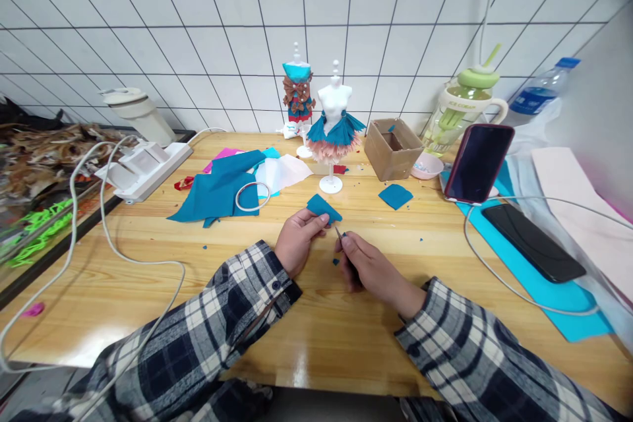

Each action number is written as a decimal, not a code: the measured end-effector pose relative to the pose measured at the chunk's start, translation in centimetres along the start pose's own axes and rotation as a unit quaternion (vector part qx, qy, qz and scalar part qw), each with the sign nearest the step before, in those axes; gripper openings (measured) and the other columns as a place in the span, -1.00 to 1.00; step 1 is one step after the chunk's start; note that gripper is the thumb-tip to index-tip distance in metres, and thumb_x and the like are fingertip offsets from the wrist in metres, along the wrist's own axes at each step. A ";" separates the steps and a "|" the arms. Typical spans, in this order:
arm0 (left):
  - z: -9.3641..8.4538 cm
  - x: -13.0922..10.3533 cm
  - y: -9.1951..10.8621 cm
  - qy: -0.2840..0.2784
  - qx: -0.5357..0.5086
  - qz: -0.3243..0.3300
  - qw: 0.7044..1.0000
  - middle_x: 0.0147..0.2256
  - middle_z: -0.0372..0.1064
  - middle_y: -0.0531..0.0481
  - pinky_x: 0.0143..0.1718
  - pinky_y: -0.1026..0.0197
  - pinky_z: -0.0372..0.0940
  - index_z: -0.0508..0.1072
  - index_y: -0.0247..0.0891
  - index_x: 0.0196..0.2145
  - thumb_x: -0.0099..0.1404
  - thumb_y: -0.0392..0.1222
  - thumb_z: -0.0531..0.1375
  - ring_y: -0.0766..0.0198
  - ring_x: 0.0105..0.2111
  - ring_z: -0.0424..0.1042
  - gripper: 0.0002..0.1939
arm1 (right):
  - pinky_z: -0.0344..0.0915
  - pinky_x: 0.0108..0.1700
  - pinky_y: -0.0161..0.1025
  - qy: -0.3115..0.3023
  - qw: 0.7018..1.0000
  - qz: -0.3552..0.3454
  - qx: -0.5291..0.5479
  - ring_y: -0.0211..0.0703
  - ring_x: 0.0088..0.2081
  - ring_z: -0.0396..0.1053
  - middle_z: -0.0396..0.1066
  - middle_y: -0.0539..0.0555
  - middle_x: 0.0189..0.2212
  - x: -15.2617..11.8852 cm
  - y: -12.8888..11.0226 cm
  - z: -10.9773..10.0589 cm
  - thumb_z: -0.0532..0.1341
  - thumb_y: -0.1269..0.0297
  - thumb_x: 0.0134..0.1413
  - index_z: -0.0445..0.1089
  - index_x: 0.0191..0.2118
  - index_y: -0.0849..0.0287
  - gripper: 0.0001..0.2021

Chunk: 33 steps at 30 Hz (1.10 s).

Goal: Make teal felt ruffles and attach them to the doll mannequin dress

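My left hand [301, 237] is closed, pinching a small folded piece of teal crepe paper [324, 209] between thumb and fingers. Just to its right, my right hand [368, 260] grips scissors [339, 233]; the pointed tip shows near the paper's lower edge, and most of the handle is hidden by my fingers. A small teal scrap [335, 262] lies below the tip. Behind my hands stands a white mini dress form [335, 102] wearing a teal and peach paper skirt [336, 135]. Another teal paper piece [395, 196] rests flat on the table to the right.
Teal sheets [222, 188] with a white ring [252, 197] lie left. A second dressed form [297, 95], cardboard box [394, 148] and pink bowl [427, 166] stand behind. At right are a propped phone [479, 163], another phone [534, 242] and a cup [457, 109]. A power strip [143, 168] trails cables at left.
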<state>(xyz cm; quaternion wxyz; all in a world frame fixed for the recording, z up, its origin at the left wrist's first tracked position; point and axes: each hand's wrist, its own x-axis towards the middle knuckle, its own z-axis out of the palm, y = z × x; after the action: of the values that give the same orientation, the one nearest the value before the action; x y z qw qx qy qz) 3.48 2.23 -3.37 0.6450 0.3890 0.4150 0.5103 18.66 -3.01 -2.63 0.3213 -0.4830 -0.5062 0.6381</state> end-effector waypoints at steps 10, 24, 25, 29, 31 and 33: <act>-0.2 0.0 -0.1 -0.034 0.024 -0.002 0.999 -0.40 0.47 0.02 -0.28 0.26 0.22 0.54 -0.30 -0.33 0.07 -0.15 0.35 0.35 -0.42 0.34 -0.79 | 0.18 -0.59 -0.26 -0.050 0.999 -0.020 -0.004 -0.19 -0.64 0.36 0.46 -0.03 -0.48 0.5 0.6 -0.1 -0.05 -0.23 0.15 0.05 -0.27 0.03 -0.60; -0.1 -0.3 0.1 -0.070 0.042 -0.008 0.997 -0.36 0.52 -0.01 -0.20 0.21 0.24 0.55 -0.29 -0.36 0.08 -0.15 0.34 0.28 -0.35 0.41 -0.82 | 0.19 -0.58 -0.24 -0.029 0.998 -0.050 -0.015 -0.21 -0.67 0.32 0.48 0.00 -0.44 0.6 0.6 -0.2 -0.05 -0.19 0.17 0.05 -0.25 0.03 -0.63; -0.1 -0.3 0.1 -0.073 0.040 -0.009 0.996 -0.35 0.52 -0.02 -0.19 0.21 0.25 0.55 -0.30 -0.35 0.09 -0.15 0.34 0.27 -0.34 0.41 -0.81 | 0.18 -0.59 -0.24 -0.029 0.998 -0.050 -0.014 -0.21 -0.67 0.32 0.48 0.01 -0.44 0.6 0.6 -0.1 -0.05 -0.19 0.17 0.06 -0.25 0.03 -0.63; -0.2 -0.2 0.0 -0.083 0.039 -0.007 0.996 -0.32 0.52 -0.04 -0.15 0.20 0.25 0.55 -0.31 -0.32 0.11 -0.16 0.33 0.26 -0.31 0.42 -0.80 | 0.20 -0.59 -0.25 -0.030 0.998 -0.050 -0.014 -0.23 -0.67 0.31 0.48 0.02 -0.43 0.6 0.5 -0.1 -0.04 -0.19 0.17 0.08 -0.24 0.04 -0.63; -0.2 -0.2 0.0 -0.084 0.041 -0.007 0.996 -0.32 0.52 -0.03 -0.15 0.21 0.24 0.55 -0.31 -0.32 0.11 -0.16 0.33 0.27 -0.31 0.41 -0.81 | 0.21 -0.59 -0.25 -0.029 0.998 -0.047 -0.017 -0.23 -0.67 0.31 0.48 0.01 -0.43 0.6 0.5 -0.1 -0.05 -0.18 0.19 0.07 -0.23 0.04 -0.63; -0.2 -0.2 0.0 -0.082 0.044 -0.007 0.996 -0.35 0.51 -0.01 -0.17 0.22 0.24 0.55 -0.30 -0.33 0.11 -0.16 0.33 0.29 -0.33 0.39 -0.82 | 0.21 -0.60 -0.25 -0.030 0.998 -0.046 -0.018 -0.24 -0.68 0.31 0.47 0.00 -0.44 0.6 0.5 -0.1 -0.05 -0.17 0.20 0.07 -0.23 0.04 -0.64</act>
<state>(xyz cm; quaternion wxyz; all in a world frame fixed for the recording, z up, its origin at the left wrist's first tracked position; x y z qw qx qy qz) 3.24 2.05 -3.39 0.6629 0.4547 0.3853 0.4532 18.56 -2.55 -3.28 0.3260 -0.4458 -0.5484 0.6279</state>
